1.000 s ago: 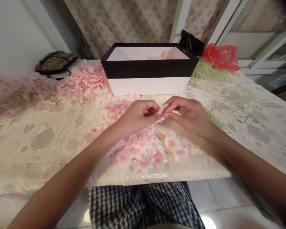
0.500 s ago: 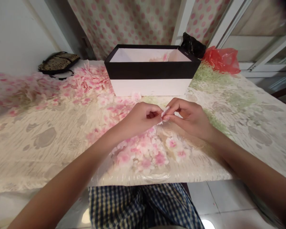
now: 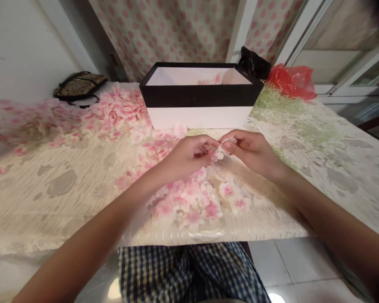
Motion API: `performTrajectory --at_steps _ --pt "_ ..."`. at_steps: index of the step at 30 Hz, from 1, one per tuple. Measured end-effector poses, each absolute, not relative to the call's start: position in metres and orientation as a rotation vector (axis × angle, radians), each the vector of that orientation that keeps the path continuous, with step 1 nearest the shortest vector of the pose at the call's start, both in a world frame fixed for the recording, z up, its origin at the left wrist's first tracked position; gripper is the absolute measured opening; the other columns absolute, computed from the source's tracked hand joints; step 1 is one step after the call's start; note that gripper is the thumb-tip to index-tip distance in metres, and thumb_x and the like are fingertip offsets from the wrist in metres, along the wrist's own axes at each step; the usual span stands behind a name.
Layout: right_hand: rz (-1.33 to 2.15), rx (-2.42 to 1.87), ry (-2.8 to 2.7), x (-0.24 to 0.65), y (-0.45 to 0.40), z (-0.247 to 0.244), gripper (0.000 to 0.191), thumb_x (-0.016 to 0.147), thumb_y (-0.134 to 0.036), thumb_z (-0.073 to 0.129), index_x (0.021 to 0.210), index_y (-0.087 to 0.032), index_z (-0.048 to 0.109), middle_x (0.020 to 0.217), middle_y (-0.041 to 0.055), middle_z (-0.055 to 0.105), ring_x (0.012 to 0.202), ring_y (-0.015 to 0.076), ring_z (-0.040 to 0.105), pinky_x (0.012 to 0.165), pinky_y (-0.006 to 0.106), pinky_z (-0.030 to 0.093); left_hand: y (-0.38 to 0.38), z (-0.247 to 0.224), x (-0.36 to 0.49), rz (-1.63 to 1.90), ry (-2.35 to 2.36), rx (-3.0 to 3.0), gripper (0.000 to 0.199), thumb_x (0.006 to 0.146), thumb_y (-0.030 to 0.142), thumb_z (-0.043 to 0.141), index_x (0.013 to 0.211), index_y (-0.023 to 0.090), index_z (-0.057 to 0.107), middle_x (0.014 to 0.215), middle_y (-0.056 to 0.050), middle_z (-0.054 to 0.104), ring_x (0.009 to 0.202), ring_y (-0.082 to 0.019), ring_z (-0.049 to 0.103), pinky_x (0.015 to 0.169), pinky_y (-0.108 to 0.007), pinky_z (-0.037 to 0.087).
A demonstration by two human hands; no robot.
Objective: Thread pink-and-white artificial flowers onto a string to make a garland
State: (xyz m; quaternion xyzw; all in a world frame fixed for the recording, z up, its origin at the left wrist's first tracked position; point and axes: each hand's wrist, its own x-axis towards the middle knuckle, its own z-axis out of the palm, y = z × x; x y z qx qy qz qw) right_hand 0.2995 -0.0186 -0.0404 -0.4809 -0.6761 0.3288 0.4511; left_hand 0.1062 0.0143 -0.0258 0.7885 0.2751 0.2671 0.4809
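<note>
My left hand (image 3: 186,158) and my right hand (image 3: 249,152) meet above the table, their fingertips pinching a small white and pink artificial flower (image 3: 220,151) between them. Its exact shape is partly hidden by my fingers. Just beyond my hands stands a black and white rectangular box (image 3: 198,96), open at the top, with pink petals (image 3: 210,80) inside. A single pale pink flower (image 3: 180,129) lies against the box's front. A heap of loose pink petals (image 3: 120,111) lies to the left of the box.
The table's plastic floral cover (image 3: 50,198) ends in a front edge above my checked trousers (image 3: 189,273). Green paper shreds (image 3: 271,99), a red plastic bag (image 3: 292,82), a black bag (image 3: 254,65) and a patterned purse (image 3: 79,86) lie along the back.
The small flower has gone from a thin, flat piece to a bunched shape between my fingertips. My right hand has turned slightly over it, and the view has shifted a little.
</note>
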Motion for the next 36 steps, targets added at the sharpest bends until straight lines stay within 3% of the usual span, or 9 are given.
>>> performTrajectory --at_steps 4,11,20,27,33,36 --pt "0.893 -1.209 -1.569 0.305 -0.016 -0.036 0.025 0.081 -0.039 0.063 0.067 -0.019 0.057 0.063 -0.0008 0.057 0.059 0.0111 0.051 0.060 0.027 0.043 0.016 -0.025 0.105 0.712 0.745 1.825 0.025 0.081 0.023 0.060 0.105 0.017 0.054 0.078 -0.001 0.059 0.068 -0.012 0.061 0.062 -0.023 0.049" --pt "1.203 -0.974 -1.271 0.303 -0.016 -0.034 0.013 0.070 -0.029 0.075 0.081 -0.023 0.070 0.071 -0.0004 0.066 0.069 0.0140 0.064 0.074 0.033 0.053 0.019 -0.031 0.106 0.851 0.761 1.911 0.027 0.076 0.020 0.065 0.101 0.019 0.054 0.076 0.001 0.055 0.069 -0.010 0.056 0.062 -0.021 0.046" --pt "1.100 -1.035 -1.400 0.306 -0.020 -0.037 0.014 0.074 -0.029 0.073 0.087 -0.025 0.073 0.079 0.0004 0.072 0.075 0.0140 0.067 0.078 0.032 0.055 0.019 -0.029 0.106 0.922 0.787 2.006 0.024 0.076 0.018 0.063 0.098 0.017 0.055 0.079 0.000 0.056 0.071 -0.010 0.056 0.067 -0.022 0.046" --pt "1.047 -0.997 -1.396 0.306 -0.018 -0.039 0.011 0.074 -0.027 0.072 0.086 -0.026 0.074 0.080 -0.0010 0.072 0.074 0.0125 0.067 0.076 0.028 0.055 0.021 -0.032 0.105 0.983 0.711 2.149 0.034 0.071 0.002 0.056 0.102 0.018 0.057 0.095 -0.002 0.056 0.083 -0.012 0.057 0.076 -0.024 0.048" --pt "1.131 -0.974 -1.327 0.306 -0.014 -0.043 0.013 0.073 -0.029 0.073 0.085 -0.024 0.074 0.073 -0.0008 0.072 0.071 0.0146 0.068 0.077 0.034 0.057 0.024 -0.031 0.106 1.082 0.657 2.265 0.013 0.076 0.011 0.061 0.086 0.017 0.066 0.088 -0.003 0.059 0.080 -0.012 0.058 0.072 -0.024 0.048" --pt "0.985 -1.004 -1.392 0.306 -0.015 -0.043 0.014 0.074 -0.028 0.072 0.087 -0.025 0.073 0.075 -0.0005 0.072 0.071 0.0154 0.068 0.075 0.035 0.058 0.020 -0.029 0.108 1.039 0.700 2.098 0.005 0.080 0.018 0.061 0.078 0.015 0.065 0.078 -0.002 0.062 0.072 -0.011 0.058 0.066 -0.022 0.047"
